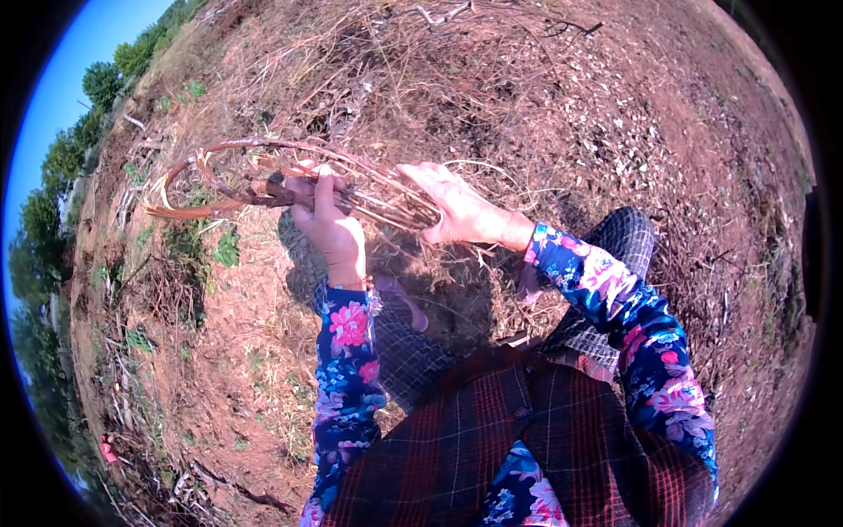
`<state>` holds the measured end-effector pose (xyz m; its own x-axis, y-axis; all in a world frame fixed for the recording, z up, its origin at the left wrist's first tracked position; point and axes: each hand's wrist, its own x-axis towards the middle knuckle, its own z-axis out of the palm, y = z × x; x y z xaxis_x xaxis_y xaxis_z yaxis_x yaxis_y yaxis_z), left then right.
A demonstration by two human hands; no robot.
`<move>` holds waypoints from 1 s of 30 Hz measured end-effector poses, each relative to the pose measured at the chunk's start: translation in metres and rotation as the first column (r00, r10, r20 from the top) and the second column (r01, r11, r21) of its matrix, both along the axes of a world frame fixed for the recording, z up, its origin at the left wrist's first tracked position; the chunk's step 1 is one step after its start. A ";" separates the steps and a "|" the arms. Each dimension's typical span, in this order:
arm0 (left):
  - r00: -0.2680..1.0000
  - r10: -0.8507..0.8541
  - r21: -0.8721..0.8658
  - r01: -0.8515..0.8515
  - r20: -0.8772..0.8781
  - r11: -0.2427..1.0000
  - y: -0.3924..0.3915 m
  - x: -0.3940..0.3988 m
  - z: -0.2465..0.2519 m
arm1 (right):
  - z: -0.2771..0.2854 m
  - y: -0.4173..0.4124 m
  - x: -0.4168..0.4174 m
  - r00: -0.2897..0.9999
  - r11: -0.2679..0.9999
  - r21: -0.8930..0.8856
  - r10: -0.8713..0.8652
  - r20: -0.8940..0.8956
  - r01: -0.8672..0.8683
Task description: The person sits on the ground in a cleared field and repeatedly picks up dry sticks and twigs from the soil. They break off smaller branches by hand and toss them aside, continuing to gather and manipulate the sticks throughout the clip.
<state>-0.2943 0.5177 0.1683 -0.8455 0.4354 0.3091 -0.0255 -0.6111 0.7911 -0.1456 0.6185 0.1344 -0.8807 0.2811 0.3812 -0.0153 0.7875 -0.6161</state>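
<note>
A bundle of brown woody stems point(244, 141), bent round into long loops, is held above the ground between my two hands. My left hand point(326, 211) grips it near the middle, thumb up, where the stems cross. At the right end my right hand point(454, 204) is closed around the bent stems. Split, pale orange wood shows where the loops turn at the far left. Floral sleeves cover both of my arms.
Dry grass and twigs point(421, 99) cover the reddish soil ahead. A forked pale branch point(438, 16) lies at the top. My checked trouser leg point(619, 240) is at the right. A distant person in red point(108, 449) is at the lower left, near trees point(39, 224).
</note>
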 end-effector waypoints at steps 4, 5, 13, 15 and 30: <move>0.996 -0.022 -0.106 0.013 -0.086 0.994 0.002 0.006 0.000 | -0.013 0.022 0.011 0.984 0.986 -0.061 0.160 0.074 -0.156; 0.995 -0.019 -0.104 0.009 -0.094 0.995 0.001 0.007 0.001 | -0.013 0.023 0.016 0.985 0.989 -0.015 0.147 0.094 -0.146; 0.988 -0.005 -0.074 -0.006 -0.156 0.997 0.015 0.026 0.022 | -0.039 0.013 0.010 0.991 0.983 0.142 -0.125 0.048 0.117; 0.976 -0.043 -0.116 0.018 -0.216 0.993 0.019 0.020 0.020 | -0.031 0.004 0.009 0.995 0.987 -0.137 -0.093 -0.041 0.086; 0.814 -0.036 -0.328 -0.193 -0.580 0.925 -0.010 -0.031 -0.011 | -0.022 0.063 0.051 0.996 0.724 -0.688 -0.013 -0.086 -0.050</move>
